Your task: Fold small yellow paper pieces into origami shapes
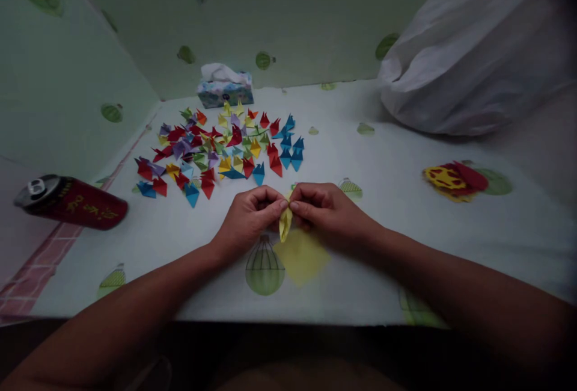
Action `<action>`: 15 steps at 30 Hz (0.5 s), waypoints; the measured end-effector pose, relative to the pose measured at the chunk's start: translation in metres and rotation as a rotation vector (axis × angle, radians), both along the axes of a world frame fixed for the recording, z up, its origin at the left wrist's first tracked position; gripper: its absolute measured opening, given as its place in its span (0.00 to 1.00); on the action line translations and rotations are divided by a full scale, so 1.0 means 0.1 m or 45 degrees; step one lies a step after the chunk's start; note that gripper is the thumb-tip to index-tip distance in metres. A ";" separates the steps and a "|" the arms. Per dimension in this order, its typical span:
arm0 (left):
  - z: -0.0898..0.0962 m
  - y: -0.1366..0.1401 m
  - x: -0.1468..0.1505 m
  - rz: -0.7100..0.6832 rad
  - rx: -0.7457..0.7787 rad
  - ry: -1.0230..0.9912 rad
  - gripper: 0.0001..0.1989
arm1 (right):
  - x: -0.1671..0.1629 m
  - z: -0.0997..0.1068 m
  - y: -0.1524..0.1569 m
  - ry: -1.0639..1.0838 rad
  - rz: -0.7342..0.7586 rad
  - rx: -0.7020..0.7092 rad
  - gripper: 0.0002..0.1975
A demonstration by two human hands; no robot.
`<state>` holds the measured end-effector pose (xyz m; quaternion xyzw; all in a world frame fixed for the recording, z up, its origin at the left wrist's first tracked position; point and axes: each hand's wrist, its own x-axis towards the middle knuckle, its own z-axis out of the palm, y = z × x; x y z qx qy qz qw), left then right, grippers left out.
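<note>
A small folded piece of yellow paper (pixel 285 226) is pinched between my two hands, a little above the table. My left hand (pixel 252 210) grips it from the left with thumb and forefinger. From the other side, my right hand (pixel 327 207) holds it with the fingers curled and the thumb pressed on it. Below the hands lies a flat yellow paper sheet (pixel 304 257). Beyond them spreads a group of several folded paper cranes (pixel 234 135) in red, blue, yellow, green and purple.
A red drink can (pixel 81 203) stands at the left edge. The tissue box (pixel 226 89) is at the back by the wall. A large white bag (pixel 464 72) fills the back right. On the table's right lies a red and yellow item (pixel 455 179). The table cloth (pixel 383 234) has balloon prints.
</note>
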<state>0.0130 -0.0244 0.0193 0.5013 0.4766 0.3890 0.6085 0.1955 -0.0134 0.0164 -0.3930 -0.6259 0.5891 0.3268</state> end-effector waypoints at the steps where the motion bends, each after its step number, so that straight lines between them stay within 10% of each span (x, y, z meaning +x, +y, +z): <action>1: -0.01 0.00 0.00 0.002 0.014 0.015 0.12 | 0.00 0.01 -0.01 -0.052 -0.017 0.062 0.07; 15: -0.04 0.02 -0.02 -0.113 0.095 0.065 0.09 | 0.01 0.03 0.00 -0.112 0.045 0.099 0.14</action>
